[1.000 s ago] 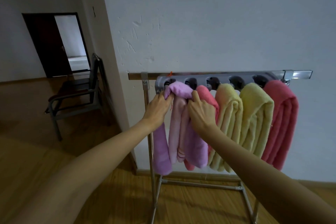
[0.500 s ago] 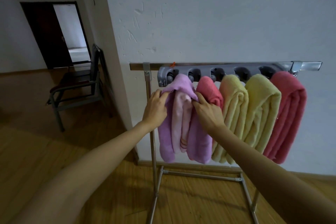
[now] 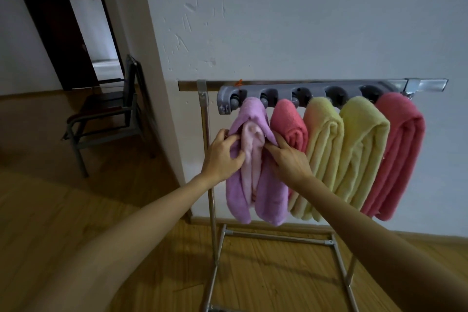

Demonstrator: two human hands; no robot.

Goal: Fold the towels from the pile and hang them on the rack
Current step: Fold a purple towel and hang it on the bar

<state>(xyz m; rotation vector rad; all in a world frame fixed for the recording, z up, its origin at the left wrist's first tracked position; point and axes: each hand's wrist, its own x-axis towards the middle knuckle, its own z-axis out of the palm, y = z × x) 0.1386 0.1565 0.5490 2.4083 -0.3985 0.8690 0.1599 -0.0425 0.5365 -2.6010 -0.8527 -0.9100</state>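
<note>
hands: left, right | both pinch purple towel (hung on rack)

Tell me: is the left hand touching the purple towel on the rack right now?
Touching. The head view shows the left hand with thumb and fingers curled into the left fold of the purple towel, no gap between them.

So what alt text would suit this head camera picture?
Two bare hands, left hand and right hand, grip a purple towel hanging on a metal rack. Two pink and two yellow towels hang beside it against a white wall.
</note>
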